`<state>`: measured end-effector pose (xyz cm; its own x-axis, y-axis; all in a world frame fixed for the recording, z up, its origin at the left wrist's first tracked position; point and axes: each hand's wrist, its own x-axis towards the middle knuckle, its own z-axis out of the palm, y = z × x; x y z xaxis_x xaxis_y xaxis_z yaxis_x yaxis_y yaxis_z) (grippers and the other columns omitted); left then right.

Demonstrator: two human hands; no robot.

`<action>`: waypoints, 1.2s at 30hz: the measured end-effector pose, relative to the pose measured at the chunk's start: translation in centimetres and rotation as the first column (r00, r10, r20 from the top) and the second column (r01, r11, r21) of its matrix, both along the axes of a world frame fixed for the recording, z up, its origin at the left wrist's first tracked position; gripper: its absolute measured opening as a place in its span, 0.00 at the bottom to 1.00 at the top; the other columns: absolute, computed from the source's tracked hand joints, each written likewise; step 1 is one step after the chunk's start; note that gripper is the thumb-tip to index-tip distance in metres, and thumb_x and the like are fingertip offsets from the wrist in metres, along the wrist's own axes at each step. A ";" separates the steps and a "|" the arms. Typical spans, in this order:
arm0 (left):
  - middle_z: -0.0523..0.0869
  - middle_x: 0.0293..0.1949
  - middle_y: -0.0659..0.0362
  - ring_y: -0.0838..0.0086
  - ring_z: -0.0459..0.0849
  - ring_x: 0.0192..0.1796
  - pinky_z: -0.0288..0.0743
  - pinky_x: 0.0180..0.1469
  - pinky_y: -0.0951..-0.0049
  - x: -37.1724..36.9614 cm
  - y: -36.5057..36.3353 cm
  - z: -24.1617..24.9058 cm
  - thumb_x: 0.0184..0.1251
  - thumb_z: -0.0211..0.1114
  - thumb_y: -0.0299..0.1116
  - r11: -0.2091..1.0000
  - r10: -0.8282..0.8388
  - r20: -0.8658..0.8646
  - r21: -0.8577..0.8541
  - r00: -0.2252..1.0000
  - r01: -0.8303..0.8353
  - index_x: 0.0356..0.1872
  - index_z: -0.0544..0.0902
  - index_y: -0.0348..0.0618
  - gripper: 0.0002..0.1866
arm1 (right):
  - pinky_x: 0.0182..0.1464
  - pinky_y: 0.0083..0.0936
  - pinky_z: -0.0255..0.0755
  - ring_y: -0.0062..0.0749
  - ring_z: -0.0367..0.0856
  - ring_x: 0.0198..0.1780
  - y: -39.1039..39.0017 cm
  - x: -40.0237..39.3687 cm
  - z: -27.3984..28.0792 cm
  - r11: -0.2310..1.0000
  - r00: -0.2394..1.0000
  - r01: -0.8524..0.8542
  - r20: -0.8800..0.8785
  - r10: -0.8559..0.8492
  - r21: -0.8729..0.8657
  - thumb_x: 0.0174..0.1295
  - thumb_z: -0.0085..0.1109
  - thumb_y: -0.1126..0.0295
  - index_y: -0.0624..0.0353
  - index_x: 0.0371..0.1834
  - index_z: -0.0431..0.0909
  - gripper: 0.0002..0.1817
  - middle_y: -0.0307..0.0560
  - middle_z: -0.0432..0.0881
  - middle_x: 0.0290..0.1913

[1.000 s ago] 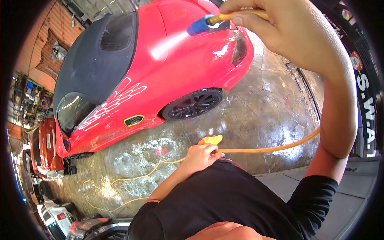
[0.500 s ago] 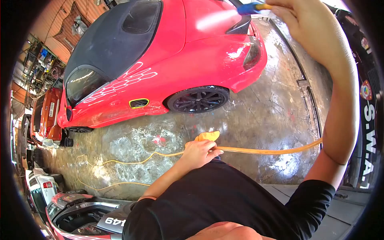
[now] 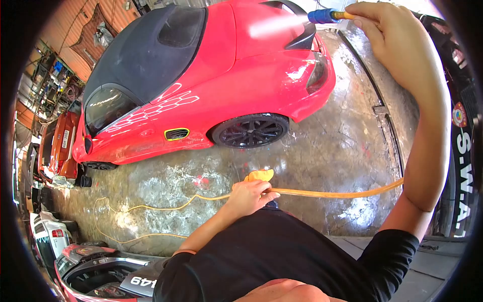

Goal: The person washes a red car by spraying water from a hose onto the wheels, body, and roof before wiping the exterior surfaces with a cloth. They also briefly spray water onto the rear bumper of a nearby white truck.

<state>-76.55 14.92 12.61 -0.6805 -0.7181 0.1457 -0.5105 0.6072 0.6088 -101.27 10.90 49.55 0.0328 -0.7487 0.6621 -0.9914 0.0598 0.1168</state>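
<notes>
My right hand (image 3: 395,38) is raised at the upper right, its fingers closed on a hose nozzle with a blue head (image 3: 323,16). White spray leaves the nozzle toward the rear deck of a red car (image 3: 271,70), beside its black spoiler (image 3: 303,38). Low in the middle, my left hand (image 3: 249,198) grips the yellow hose (image 3: 337,193). A yellow cloth (image 3: 259,175) sticks out above the left fingers; how it is held is partly hidden. From the left hand the hose runs right toward my right forearm and left onto the floor.
Wet, stained concrete floor (image 3: 322,156) lies between me and the car. An orange vehicle (image 3: 59,146) and a white one (image 3: 50,231) stand at the left. A dark vehicle marked "S.W.A.T." (image 3: 463,166) is close at my right. A dark floor channel (image 3: 380,108) runs near it.
The nozzle and right hand sit slightly lower and farther right in view, still spraying. The red car appears a little lower too. My left hand keeps its grip on the hose.
</notes>
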 end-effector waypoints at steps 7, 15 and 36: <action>0.92 0.35 0.58 0.60 0.92 0.34 0.84 0.37 0.60 1.1 -0.6 0.2 0.73 0.73 0.53 1.000 0.027 -0.059 -0.004 0.998 -0.027 0.39 0.89 0.45 0.20 | 0.50 0.38 0.83 0.51 0.90 0.42 -2.3 0.2 0.6 0.978 0.978 -0.209 0.023 0.208 0.024 0.71 0.63 0.68 0.61 0.49 0.92 0.12 0.57 0.91 0.42; 0.90 0.32 0.61 0.59 0.90 0.33 0.82 0.34 0.55 4.7 -3.3 -0.8 0.74 0.70 0.57 0.995 0.093 -0.136 -0.018 0.986 -0.096 0.34 0.87 0.47 0.22 | 0.52 0.35 0.83 0.45 0.90 0.43 -7.4 4.4 1.4 0.917 0.918 -0.395 0.061 0.391 0.056 0.73 0.62 0.69 0.62 0.51 0.91 0.12 0.56 0.92 0.43; 0.86 0.24 0.59 0.57 0.88 0.27 0.81 0.31 0.55 16.5 -13.9 -1.3 0.72 0.71 0.58 0.952 0.278 -0.203 -0.073 0.939 -0.298 0.32 0.85 0.47 0.23 | 0.55 0.27 0.81 0.32 0.90 0.47 -22.1 16.8 1.5 0.787 0.785 -0.614 0.142 0.603 0.048 0.77 0.60 0.72 0.65 0.58 0.88 0.13 0.52 0.93 0.48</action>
